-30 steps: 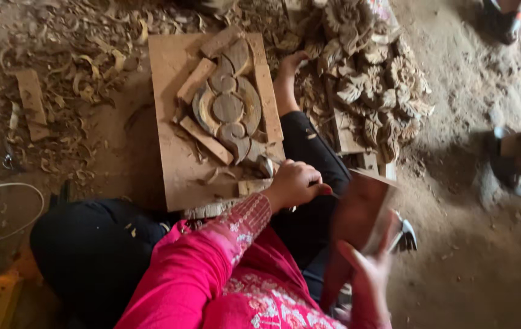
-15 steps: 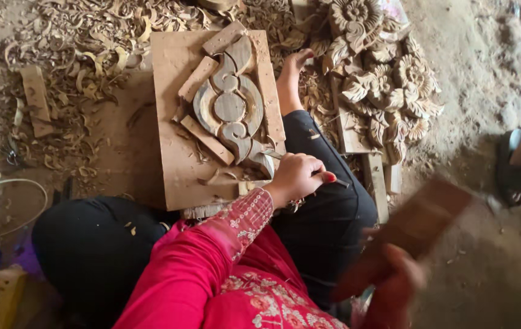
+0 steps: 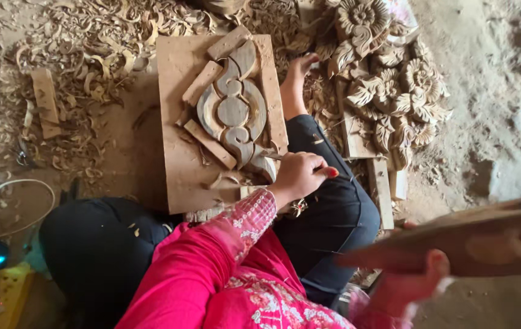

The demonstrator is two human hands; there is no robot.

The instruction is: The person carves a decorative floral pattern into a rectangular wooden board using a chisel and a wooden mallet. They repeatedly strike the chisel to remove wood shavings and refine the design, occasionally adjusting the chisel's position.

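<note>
At nine o'clock a loose wood offcut lies among curled shavings, light and brittle by the look of them. Toward the centre, the carved panel sits wedged by wooden strips on a flat backing board laid on the ground; it reads as stiff, fairly heavy hardwood with thin raised edges that could chip, best gripped by its plain outer rim. At its five o'clock corner the left hand is fisted tight round a slim chisel, whose tip touches the carving; most of the tool is hidden inside the fist. At two o'clock, finished floral carvings are heaped. At four o'clock the right hand clasps a blurred wooden mallet, cut off by the frame edge.
</note>
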